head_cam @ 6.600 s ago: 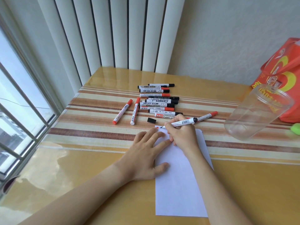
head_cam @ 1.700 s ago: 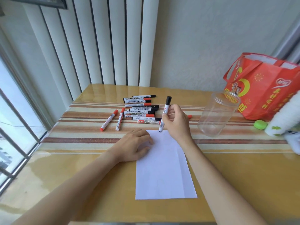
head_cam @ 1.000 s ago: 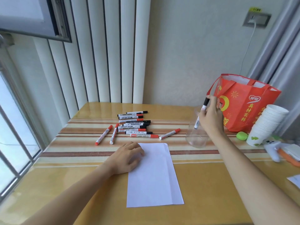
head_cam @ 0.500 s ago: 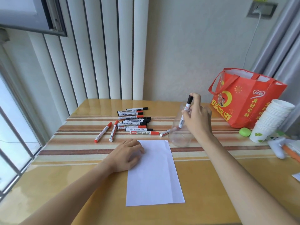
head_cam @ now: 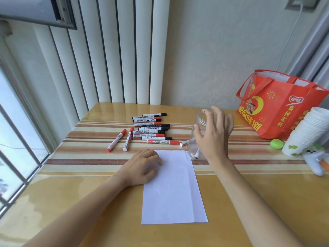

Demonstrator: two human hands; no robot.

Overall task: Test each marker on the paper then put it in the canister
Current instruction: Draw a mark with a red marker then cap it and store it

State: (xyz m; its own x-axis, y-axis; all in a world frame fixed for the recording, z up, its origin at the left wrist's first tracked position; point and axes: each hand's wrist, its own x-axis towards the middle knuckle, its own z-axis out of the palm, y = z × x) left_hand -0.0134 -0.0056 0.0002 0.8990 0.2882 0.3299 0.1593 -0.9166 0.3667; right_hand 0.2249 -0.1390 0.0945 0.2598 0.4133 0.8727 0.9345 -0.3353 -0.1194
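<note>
Half a second ago your right hand (head_cam: 214,138) pinched a black-capped marker over the canister mouth; now the fingers are spread wide and hold nothing, and that marker (head_cam: 197,153) lies inside the clear canister (head_cam: 199,120), its lower end showing through the wall near the base.

Nearest you, the white paper (head_cam: 173,188) lies flat on the table (head_cam: 267,202). No test marks can be made out on it at this distance. Your left hand (head_cam: 140,166) rests on the paper's top left corner, fingers loosely curled, gripping nothing, and pins the sheet in place.

Just past the paper's far right corner stands the canister, upright, with your right hand open in front of it. Whether the palm touches the wall cannot be told. A red-capped marker (head_cam: 184,143) lies just left of the canister base.

Farther left, two red markers (head_cam: 122,139) lie apart from the main pile of markers (head_cam: 151,128), which is stacked in rough rows, black and red caps mixed.

By the look of it, one marker is done and all the rest on the table wait to be tested and dropped in. You are near the start.
</note>
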